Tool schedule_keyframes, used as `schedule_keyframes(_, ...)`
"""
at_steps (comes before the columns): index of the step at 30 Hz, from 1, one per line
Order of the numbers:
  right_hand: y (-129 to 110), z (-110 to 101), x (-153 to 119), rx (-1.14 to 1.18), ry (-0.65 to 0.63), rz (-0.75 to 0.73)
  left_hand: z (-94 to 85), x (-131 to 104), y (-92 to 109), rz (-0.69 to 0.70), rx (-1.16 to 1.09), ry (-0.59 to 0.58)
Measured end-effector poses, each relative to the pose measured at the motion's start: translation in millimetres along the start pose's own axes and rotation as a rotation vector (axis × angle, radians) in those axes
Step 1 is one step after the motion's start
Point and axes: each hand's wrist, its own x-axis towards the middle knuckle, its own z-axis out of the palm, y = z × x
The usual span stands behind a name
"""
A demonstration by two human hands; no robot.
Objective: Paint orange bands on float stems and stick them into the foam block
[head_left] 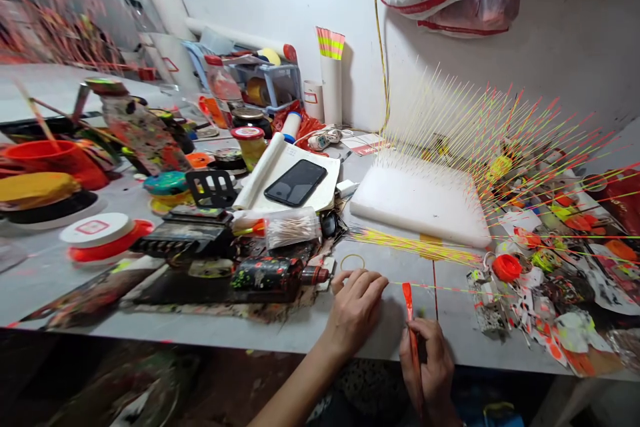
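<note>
My left hand [356, 307] is closed around one end of a thin striped stick [450, 287], beside the chuck [315, 275] of a small paint-spattered motor [267, 275]. Its fingertips are partly hidden. The stick runs level to the right, its far part above a small speckled block [487, 303]. In my right hand [429, 363] is a paintbrush [413, 340] with orange-red bristles, held upright. The bristle tip touches or lies very close to the stick; I cannot tell which. Behind the stick lies a bundle of yellow-and-red thin sticks [415, 245].
A white foam block [420, 203] bristles with several upright coloured sticks. Scraps and paint-caked lids [507, 267] crowd the right side. A phone [296, 183] lies on a notebook [325, 197], near a tub of cotton swabs [293, 227]. Paint jars [250, 147] and spools [97, 229] stand left.
</note>
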Motion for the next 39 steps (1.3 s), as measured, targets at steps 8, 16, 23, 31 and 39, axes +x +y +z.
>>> schedule_keyframes(8, 1.1, -2.4, -4.1, -0.009, 0.017, 0.038, 0.0, -0.6, 0.5, -0.01, 0.006, -0.005)
schedule_keyframes(16, -2.8, -7.3, -13.1, 0.148, -0.048, 0.006, -4.4, 0.2, -2.4, -0.012, 0.028, -0.002)
schedule_keyframes(23, -7.6, 2.4, -12.8, 0.117, -0.099, 0.01, -23.6, -0.8, -22.5, 0.058, 0.114, 0.005)
schedule_keyframes(31, -7.0, 12.7, -12.8, 0.023, -0.115, 0.022, -21.8, -6.3, -22.2, 0.017, 0.106, -0.004)
schedule_keyframes(39, -3.4, 16.7, -12.0, -0.019, -0.094, 0.003, -22.5, -5.4, -22.2, 0.031, 0.098, 0.005)
